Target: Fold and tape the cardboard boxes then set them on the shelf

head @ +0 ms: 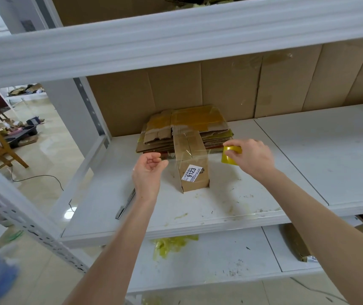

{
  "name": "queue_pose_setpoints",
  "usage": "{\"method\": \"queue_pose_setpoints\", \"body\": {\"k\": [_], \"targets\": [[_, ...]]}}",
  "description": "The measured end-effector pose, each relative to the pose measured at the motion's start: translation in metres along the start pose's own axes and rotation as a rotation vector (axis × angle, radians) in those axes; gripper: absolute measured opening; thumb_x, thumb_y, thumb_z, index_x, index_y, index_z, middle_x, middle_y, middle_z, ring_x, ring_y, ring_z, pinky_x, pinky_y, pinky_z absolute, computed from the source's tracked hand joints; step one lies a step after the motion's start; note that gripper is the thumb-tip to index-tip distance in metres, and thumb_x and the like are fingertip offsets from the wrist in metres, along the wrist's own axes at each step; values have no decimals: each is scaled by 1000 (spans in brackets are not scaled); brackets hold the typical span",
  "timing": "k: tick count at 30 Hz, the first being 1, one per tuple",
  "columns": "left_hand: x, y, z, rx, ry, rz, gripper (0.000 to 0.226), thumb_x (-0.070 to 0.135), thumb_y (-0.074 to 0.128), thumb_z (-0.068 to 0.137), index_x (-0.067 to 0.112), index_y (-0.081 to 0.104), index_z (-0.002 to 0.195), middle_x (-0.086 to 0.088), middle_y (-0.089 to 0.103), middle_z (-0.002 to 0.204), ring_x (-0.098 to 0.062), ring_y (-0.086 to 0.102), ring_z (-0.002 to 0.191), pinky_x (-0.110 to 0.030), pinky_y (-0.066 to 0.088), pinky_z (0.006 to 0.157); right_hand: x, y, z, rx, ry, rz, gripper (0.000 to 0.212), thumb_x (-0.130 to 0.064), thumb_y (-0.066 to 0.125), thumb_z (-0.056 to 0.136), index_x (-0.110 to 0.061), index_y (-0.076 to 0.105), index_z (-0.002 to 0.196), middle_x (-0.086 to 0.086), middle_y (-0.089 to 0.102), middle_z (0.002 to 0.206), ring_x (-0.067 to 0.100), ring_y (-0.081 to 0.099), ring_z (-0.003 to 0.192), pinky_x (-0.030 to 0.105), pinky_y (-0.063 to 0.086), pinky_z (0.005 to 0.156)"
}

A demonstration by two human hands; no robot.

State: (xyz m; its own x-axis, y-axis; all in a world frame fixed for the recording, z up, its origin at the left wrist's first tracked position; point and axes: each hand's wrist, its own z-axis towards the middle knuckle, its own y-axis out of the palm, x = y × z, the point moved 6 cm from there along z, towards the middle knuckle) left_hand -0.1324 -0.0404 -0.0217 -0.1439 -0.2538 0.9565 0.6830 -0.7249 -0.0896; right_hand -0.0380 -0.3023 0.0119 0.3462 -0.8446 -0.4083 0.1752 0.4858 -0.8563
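One small box (194,172) is standing on the shelf (286,172) between the left hand (148,170), pinching the end of the clear tape (185,147), and the right hand (249,155), gripping the yellow roll (229,158); the tape is stretching over the box.

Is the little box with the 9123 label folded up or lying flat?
Folded up: the small box stands on the shelf with its sides raised, unlike the flattened cardboard stack behind it.

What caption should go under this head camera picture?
The left hand and right hand stretch clear tape from a yellow roll over a small cardboard box on the white shelf.
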Motion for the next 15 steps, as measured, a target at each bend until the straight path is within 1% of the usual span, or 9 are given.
{"method": "queue_pose_setpoints", "body": {"k": [3,5,9,10,13,15], "targets": [[-4,4,4,-22,-2,21,26,10,75,76,31,61,82,11,62,78,0,58,70,-18,48,75,2,6,6,-13,28,10,25,-38,56,94,-37,65,118,-2,68,117,27,57,106,38,45,88],[-8,8,7,-34,-9,50,26,9,75,76,29,60,85,10,62,79,-3,57,71,-18,48,75,3,12,9,-16,41,2,25,-38,56,95,-38,65,118,-1,68,116,27,57,106,39,45,88],[-18,15,15,-39,-39,87,23,12,75,77,25,60,90,9,62,81,-2,57,73,-9,44,68,3,26,18,-32,72,-26,27,-40,54,96,-39,62,122,3,68,110,27,56,107,38,45,87],[-21,17,17,-48,-50,97,22,14,75,78,25,61,92,9,62,82,-3,58,75,-8,43,68,4,29,20,-41,83,-22,27,-41,53,96,-39,62,122,3,68,109,27,56,106,38,45,87],[-29,28,23,-91,-91,139,22,19,73,81,20,61,100,7,62,88,-8,59,84,-16,42,69,3,41,25,-67,87,-9,26,-40,52,96,-38,61,121,4,68,107,28,57,102,38,44,88],[-32,34,25,-118,-119,164,26,21,71,84,18,60,106,3,63,93,-13,61,87,-23,48,73,1,47,28,-75,79,-4,25,-40,53,96,-37,62,119,3,68,106,28,56,102,36,39,86]]}}
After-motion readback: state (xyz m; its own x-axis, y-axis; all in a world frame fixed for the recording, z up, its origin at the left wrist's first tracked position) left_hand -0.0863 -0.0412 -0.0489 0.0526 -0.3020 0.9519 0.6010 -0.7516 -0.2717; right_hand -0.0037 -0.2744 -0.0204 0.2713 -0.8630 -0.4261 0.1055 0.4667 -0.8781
